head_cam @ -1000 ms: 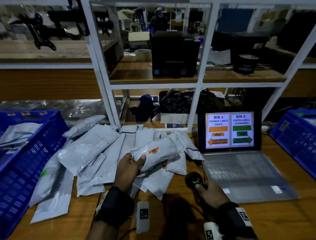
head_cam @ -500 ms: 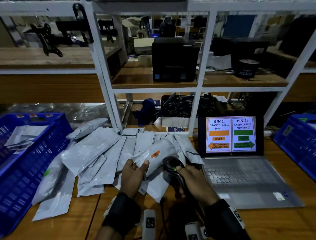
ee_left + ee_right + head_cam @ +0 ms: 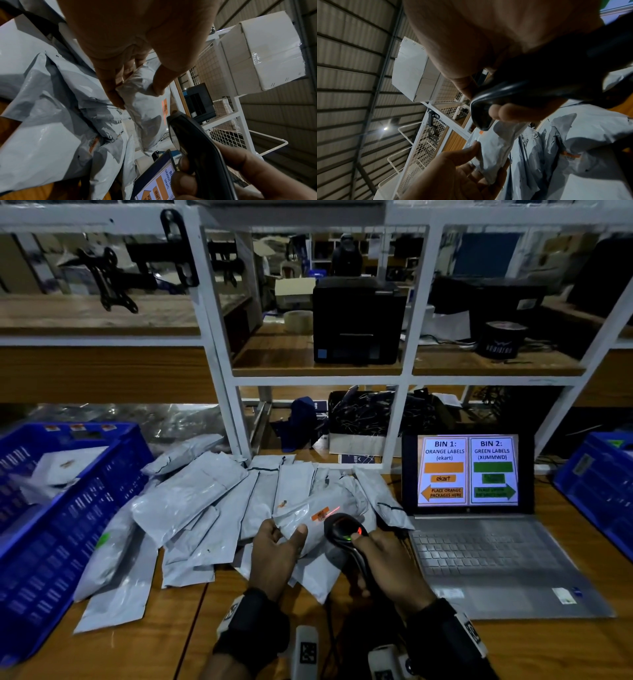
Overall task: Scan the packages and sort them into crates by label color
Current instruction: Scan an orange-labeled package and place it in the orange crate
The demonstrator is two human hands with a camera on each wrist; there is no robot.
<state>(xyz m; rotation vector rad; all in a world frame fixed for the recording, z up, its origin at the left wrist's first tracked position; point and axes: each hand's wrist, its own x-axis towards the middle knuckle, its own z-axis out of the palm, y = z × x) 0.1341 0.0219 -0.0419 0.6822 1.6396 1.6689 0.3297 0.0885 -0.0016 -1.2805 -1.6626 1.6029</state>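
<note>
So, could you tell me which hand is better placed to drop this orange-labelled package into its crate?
Likely the left hand: it already holds the package, and the laptop screen points orange labels left, toward the left crate. The right hand grips the scanner.

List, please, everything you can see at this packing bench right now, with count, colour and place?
held package: one, grey with orange label, above the pile
loose packages: many, grey, heaped on the table centre-left
scanner: one, black, red beam on the label
left crate: one, blue, holds a few packages
right crate: one, blue, right edge
laptop: one, silver, open, shows the bin guide
printer: one, black, on the shelf
table: one, wooden
left hand: grips the held package
right hand: grips the scanner
</note>
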